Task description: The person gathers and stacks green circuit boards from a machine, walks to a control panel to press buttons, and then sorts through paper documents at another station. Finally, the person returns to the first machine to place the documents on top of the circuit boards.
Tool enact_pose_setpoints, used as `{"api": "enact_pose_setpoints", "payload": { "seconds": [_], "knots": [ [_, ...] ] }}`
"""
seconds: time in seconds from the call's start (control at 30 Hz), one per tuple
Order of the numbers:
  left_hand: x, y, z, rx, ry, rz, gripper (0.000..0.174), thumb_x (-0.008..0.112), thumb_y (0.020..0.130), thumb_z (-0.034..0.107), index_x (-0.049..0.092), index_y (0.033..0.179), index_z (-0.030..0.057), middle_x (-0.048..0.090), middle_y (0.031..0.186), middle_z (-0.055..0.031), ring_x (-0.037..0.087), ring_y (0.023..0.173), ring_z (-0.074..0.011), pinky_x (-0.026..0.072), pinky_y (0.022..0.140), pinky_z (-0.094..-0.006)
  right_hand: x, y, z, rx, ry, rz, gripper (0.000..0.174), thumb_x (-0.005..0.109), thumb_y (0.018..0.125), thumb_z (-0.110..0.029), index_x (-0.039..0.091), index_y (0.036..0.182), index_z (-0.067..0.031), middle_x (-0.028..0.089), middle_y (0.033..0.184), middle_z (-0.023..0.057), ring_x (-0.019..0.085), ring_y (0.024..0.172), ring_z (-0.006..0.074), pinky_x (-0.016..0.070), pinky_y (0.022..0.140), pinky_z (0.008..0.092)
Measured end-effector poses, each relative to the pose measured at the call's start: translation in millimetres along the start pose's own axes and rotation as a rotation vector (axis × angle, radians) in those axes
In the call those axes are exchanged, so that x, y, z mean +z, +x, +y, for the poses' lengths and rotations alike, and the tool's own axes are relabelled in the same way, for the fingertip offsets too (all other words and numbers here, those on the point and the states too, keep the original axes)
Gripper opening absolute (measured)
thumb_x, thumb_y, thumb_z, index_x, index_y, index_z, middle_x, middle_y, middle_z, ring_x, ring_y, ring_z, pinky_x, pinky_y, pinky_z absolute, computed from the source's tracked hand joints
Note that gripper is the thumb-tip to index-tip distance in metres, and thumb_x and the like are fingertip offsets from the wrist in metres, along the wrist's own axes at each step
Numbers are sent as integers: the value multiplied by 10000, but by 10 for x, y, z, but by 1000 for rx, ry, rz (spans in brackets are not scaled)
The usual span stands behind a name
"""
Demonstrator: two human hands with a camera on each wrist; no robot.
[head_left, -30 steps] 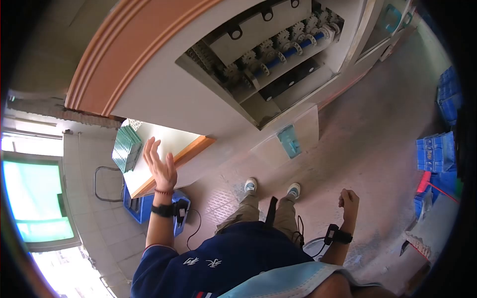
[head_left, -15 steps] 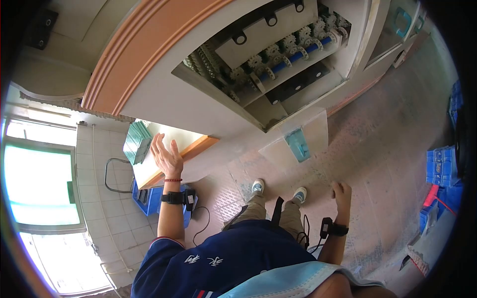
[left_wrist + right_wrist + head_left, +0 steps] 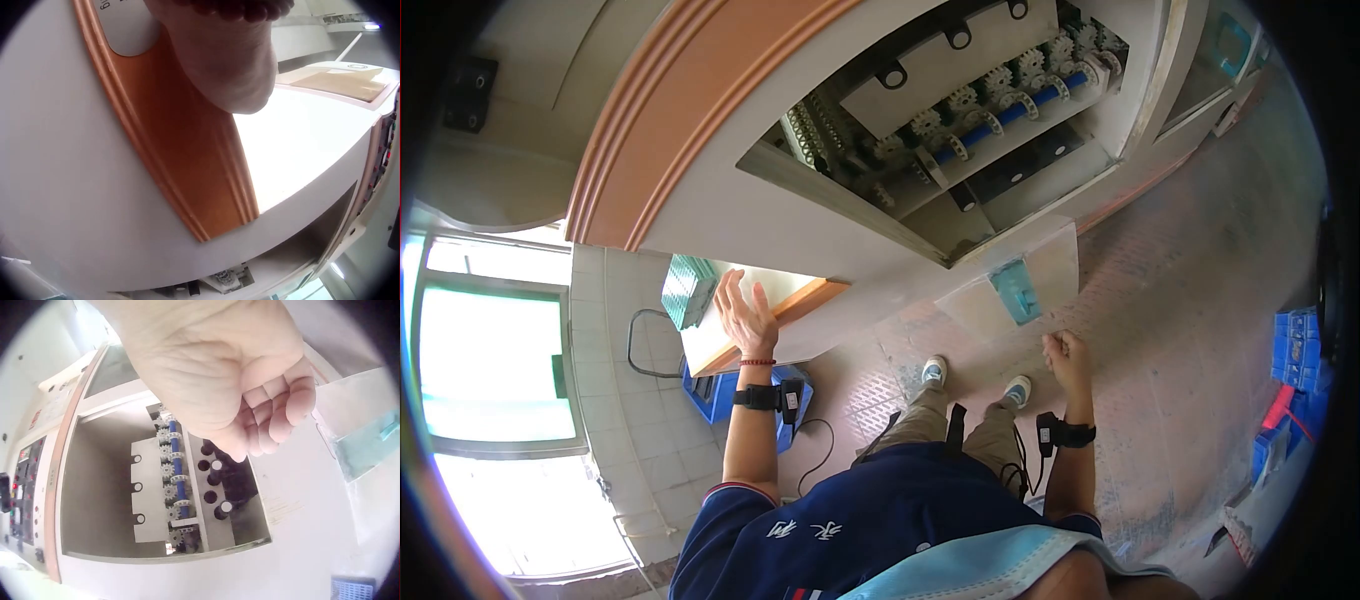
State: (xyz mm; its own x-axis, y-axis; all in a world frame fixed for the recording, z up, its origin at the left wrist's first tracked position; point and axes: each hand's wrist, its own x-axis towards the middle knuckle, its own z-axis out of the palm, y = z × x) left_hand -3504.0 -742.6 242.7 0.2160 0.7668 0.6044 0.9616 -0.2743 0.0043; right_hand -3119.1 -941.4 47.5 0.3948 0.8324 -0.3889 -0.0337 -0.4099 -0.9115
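My left hand (image 3: 746, 318) hangs with spread, lightly bent fingers over a white table corner with a wooden edge (image 3: 808, 298), and holds nothing. Just beyond its fingertips in the head view is a stack of green slotted racks or boards (image 3: 688, 290). My right hand (image 3: 1068, 362) is out over the floor, its fingers loosely curled. In the right wrist view the right palm (image 3: 212, 369) is bare, and the fingers overlap a machine's opening. A beaded bracelet sits at the left wrist, and both forearms carry strapped-on cameras.
A large white machine with an orange band (image 3: 700, 90) stands ahead. Its opening shows white gears and a blue shaft (image 3: 1010, 115). Below leans a clear panel with a teal handle (image 3: 1015, 291). Blue crates (image 3: 1297, 348) stand at right, a blue bin (image 3: 793, 425) under the table.
The head view has swung, shifting the machine and table rightward in it. My right hand has risen and moved inward toward the machine; the left stays over the table corner.
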Motion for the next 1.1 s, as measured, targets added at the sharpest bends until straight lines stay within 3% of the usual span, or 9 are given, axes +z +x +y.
{"api": "enact_pose_setpoints", "payload": {
  "seconds": [1.1],
  "knots": [
    [-2,8,19,12,-22,4,280,501,842,177,515,1064,6,528,1073,-174,478,1012,-346,373,883,-421,82,-34,211,28,84,-39,179,596,828,-131,567,724,12,541,565,33,484,476,77,383,455,228]
  ]
}}
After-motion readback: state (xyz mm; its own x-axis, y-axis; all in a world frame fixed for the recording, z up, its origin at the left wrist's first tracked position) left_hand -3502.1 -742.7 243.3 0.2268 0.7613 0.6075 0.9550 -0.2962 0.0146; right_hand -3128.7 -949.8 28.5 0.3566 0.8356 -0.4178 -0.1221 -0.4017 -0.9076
